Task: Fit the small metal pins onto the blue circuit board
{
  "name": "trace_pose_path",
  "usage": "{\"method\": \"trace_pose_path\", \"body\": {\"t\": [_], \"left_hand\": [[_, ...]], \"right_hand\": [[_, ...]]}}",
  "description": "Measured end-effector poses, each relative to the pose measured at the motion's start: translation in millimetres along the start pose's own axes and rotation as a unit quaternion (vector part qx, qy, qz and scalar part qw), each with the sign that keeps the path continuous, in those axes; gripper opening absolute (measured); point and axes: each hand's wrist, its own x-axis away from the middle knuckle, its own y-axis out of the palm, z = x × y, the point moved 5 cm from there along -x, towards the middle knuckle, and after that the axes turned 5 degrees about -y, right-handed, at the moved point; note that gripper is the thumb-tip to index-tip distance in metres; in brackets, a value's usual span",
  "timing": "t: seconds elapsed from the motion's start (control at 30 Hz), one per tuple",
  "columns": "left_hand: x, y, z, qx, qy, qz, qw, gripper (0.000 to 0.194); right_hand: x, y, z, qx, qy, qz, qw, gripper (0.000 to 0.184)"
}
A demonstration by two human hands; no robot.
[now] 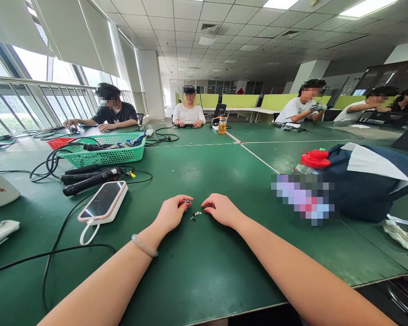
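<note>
My left hand (172,213) is closed, with a small dark part (188,202) pinched between thumb and fingertips; the part is too small to name. On the green tabletop between my hands lie several tiny black and silvery pieces (196,215), their kind unclear. My right hand (222,209) rests just to the right of these pieces. A gap shows between its thumb and forefinger, and nothing is visible in it.
Left of my hands are a phone (104,201) in a pale case, black electric screwdrivers (93,181), cables and a green basket (104,151). At right stand a red-lidded bottle (314,159) and a dark bag (363,190). Several people sit around the table (204,280).
</note>
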Motion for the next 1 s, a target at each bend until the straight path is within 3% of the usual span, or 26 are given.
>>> {"method": "trace_pose_path", "body": {"t": [0.2,0.33,0.57,0.7,1.0], "left_hand": [[1.4,3.3,1.1,0.031,-0.006,-0.017,0.999,0.032],[5.5,4.7,3.9,0.067,-0.046,-0.025,0.996,0.029],[6.5,17.6,3.9,0.135,-0.024,-0.083,0.987,0.027],[3.6,14.4,-0.5,0.134,-0.020,-0.062,0.989,0.027],[-0.5,3.3,-7.8,0.011,-0.007,0.010,1.000,0.030]], "right_hand": [[-1.6,-4.8,14.1,-0.003,0.037,0.045,0.998,0.029],[-1.7,-3.0,17.0,-0.003,0.062,0.025,0.998,0.024],[0.9,8.2,-13.5,0.008,-0.045,-0.011,0.999,0.017],[2.0,11.6,-19.7,0.030,-0.058,-0.003,0.998,0.015],[1.9,18.5,-19.4,0.054,-0.069,0.017,0.996,0.026]]}}
